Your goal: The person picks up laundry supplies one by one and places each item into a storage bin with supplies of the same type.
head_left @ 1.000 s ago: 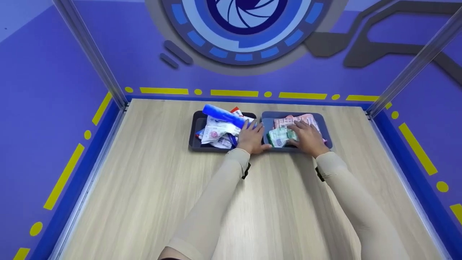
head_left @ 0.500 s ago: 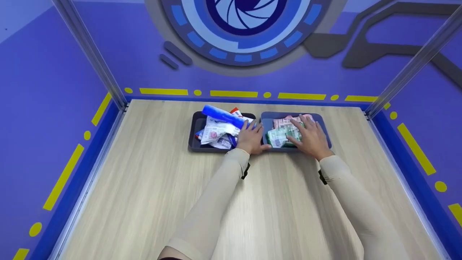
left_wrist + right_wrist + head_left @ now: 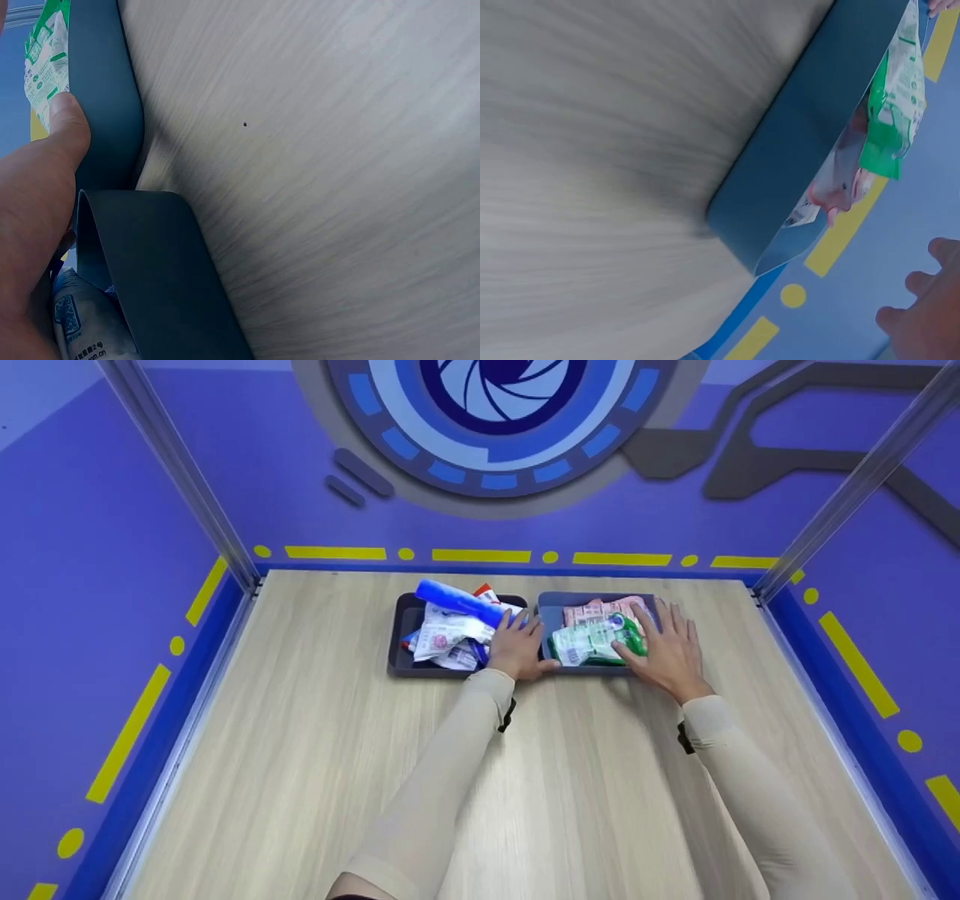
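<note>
Two dark trays stand side by side in the head view. The left tray [image 3: 395, 649] holds white packets [image 3: 442, 636] and a bright blue tube-like item [image 3: 459, 601] lying aslant on top. My left hand [image 3: 516, 651] lies over that tray's right end, its fingers straight at the blue item's lower end. In the right tray [image 3: 550, 607], a green-and-white packet [image 3: 589, 643] lies in front of pink packets [image 3: 592, 613]. My right hand [image 3: 667, 656] is spread above that tray's right end, holding nothing. The right wrist view shows the green-and-white packet [image 3: 900, 97] apart from my fingertips [image 3: 891, 319].
A wood-grain table [image 3: 360, 750] extends in front of the trays. Blue panels with yellow marks, such as the back wall [image 3: 285, 472], close in the back and sides. Metal posts [image 3: 202, 495] stand at the rear corners.
My right hand has drawn away from the green-and-white packet toward the right, its fingers spreading and more of the packet showing. My left hand has stayed in place.
</note>
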